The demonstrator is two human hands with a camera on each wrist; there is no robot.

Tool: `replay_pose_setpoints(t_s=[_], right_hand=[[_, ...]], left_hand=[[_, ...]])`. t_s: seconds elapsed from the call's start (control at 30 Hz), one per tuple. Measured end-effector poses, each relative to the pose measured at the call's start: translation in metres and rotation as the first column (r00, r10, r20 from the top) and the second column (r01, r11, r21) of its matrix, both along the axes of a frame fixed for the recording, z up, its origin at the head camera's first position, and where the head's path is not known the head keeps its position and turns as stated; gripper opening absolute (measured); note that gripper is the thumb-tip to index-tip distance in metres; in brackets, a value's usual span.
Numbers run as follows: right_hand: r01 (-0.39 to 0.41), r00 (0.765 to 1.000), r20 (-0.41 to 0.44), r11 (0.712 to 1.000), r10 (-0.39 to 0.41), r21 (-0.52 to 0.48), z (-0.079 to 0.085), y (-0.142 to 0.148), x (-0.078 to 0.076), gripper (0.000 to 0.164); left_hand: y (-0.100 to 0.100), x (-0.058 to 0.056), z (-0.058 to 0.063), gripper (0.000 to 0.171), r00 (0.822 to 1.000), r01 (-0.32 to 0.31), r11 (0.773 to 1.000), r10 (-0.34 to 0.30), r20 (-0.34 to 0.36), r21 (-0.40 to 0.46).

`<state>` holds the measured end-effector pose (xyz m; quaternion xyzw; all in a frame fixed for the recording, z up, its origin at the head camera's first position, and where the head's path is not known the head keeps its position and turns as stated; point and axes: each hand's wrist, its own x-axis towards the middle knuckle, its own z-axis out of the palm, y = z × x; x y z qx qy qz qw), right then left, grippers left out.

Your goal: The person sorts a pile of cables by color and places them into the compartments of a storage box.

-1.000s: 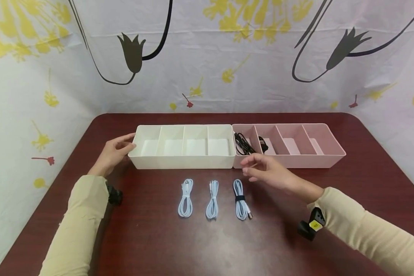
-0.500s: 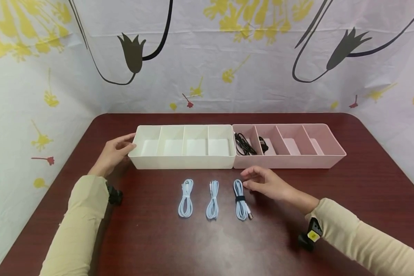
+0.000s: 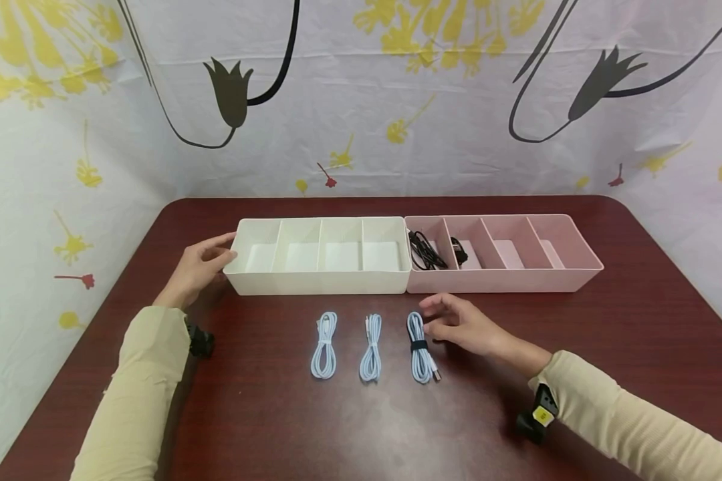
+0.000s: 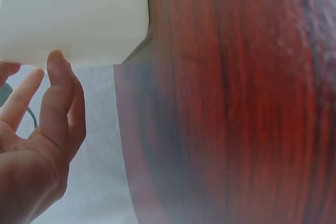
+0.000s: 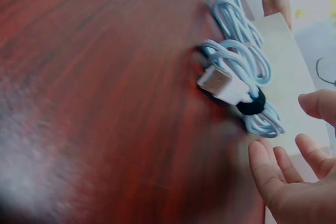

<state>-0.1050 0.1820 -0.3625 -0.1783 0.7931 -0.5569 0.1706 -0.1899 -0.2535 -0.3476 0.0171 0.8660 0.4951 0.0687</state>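
Three coiled light-blue cables lie in a row on the table: a left cable (image 3: 323, 345), a middle cable (image 3: 370, 349) and a right cable (image 3: 422, 349) with a black strap and a metal USB plug (image 5: 216, 81). My right hand (image 3: 466, 326) hovers beside the right cable's far end, thumb and fingers apart, holding nothing. My left hand (image 3: 197, 268) touches the left end of a white divided box (image 3: 319, 282). In the left wrist view, fingertips (image 4: 56, 56) of that hand rest against the box's end wall.
A pink divided box (image 3: 505, 282) stands end to end with the white one. Its leftmost compartment holds a black cable (image 3: 426, 252), and a small black item (image 3: 458, 251) sits in the compartment beside it. A patterned cloth (image 3: 361, 100) hangs behind the table (image 3: 277, 427).
My right hand has come down and back from in front of the pink box to the right cable's far end. The left hand, boxes and cables stay where they were.
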Motion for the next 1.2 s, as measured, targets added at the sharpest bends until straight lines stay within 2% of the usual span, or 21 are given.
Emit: replay_pose_setpoints(t_s=[0.33,0.6,0.9,1.2], right_hand=[[0.0,1.0,-0.007,0.999,0.001,0.036,-0.0064,-0.0037,0.0029,0.037],[0.02,0.999,0.026,0.999,-0.021,0.035,-0.0093,-0.004,0.0043,0.039],[0.072,0.992,0.104,0.997,-0.074,0.027,-0.0096,-0.0068,0.0078,0.043],[0.096,0.988,0.12,0.994,-0.102,0.057,-0.0109,-0.0079,0.0072,0.044]], left_hand=[[0.0,0.0001,0.002,0.054,1.0,-0.006,1.0,0.006,0.009,0.003],[0.0005,0.0005,0.0016,0.054,1.0,-0.004,1.0,0.004,0.015,0.012],[-0.0003,0.0018,0.0005,0.056,1.0,-0.004,1.0,0.004,0.018,0.011],[0.0008,0.0011,0.0006,0.056,1.0,-0.008,1.0,0.008,0.012,-0.008]])
